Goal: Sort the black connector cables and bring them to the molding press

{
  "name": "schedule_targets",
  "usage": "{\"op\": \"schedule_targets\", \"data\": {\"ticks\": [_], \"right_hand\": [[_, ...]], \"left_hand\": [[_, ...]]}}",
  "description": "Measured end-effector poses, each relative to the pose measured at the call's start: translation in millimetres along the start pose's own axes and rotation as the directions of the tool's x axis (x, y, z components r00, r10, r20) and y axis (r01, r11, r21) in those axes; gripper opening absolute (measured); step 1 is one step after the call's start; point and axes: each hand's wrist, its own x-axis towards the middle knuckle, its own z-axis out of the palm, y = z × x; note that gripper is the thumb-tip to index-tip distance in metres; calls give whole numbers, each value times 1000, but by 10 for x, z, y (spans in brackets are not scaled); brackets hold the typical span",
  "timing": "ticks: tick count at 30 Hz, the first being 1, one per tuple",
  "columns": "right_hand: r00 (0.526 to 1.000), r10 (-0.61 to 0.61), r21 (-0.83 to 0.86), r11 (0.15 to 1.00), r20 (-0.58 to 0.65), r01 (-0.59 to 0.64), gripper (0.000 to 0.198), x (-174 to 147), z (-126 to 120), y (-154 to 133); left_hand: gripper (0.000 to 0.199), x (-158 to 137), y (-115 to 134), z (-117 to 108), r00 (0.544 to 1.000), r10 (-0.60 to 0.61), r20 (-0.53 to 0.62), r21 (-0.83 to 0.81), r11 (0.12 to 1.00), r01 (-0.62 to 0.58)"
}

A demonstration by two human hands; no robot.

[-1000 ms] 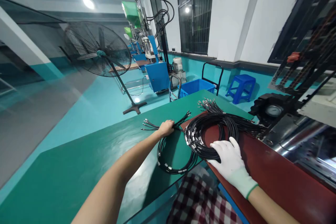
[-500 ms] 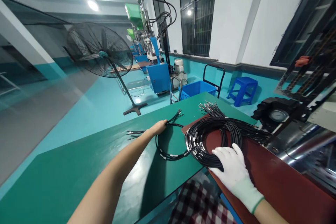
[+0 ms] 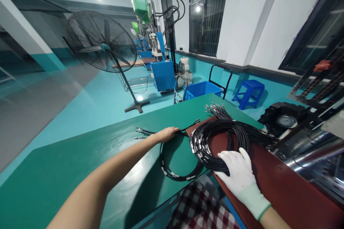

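Note:
My bare left hand (image 3: 169, 134) is closed around a small bundle of coiled black cables (image 3: 177, 178) near where their ends cross. Metal-tipped ends stick out on both sides of that hand, and the loop hangs toward me over the green table, white tags along its lower curve. My right hand (image 3: 238, 170), in a white knit glove, grips the near edge of a large coil of black cables (image 3: 200, 145). That thick coil lies on a reddish-brown sheet (image 3: 279, 182), with many white tags on its left side and its metal tips fanned out at the back.
The green table (image 3: 88, 164) stretches to the left. Beyond it stand a large pedestal fan (image 3: 104, 47), a blue crate (image 3: 202, 89), a hand trolley and a blue stool (image 3: 247, 93). Machinery with a pressure gauge (image 3: 286, 121) sits close on the right.
My left hand has moved slightly right with the small cable bundle, whose loop has shifted toward me and whose tips now reach the large coil's edge. My right hand stays put.

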Motion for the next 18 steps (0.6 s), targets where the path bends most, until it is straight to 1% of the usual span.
{"op": "schedule_targets", "data": {"ticks": [4,8,11,13,15,18], "right_hand": [[998,-7,-29,1000,56,9,34,-2,4,17],[997,-5,-37,999,78,8,36,6,-6,21],[997,-18,-47,999,79,22,37,15,-33,8],[997,-26,-52,998,79,31,36,19,-51,1],[996,-28,-53,998,80,32,35,20,-59,-2],[996,-30,-48,998,79,34,35,13,-55,-1]], "left_hand": [[46,-583,-73,35,999,12,52,-35,999,-10],[42,-1224,14,93,991,61,121,-103,993,-49],[43,-1592,65,101,992,46,118,-134,990,-30],[42,-1746,32,75,997,17,77,-157,988,-5],[41,-1815,-57,28,999,-34,13,-182,983,36],[39,-1743,-226,-39,981,-170,-91,-179,972,151]]}}
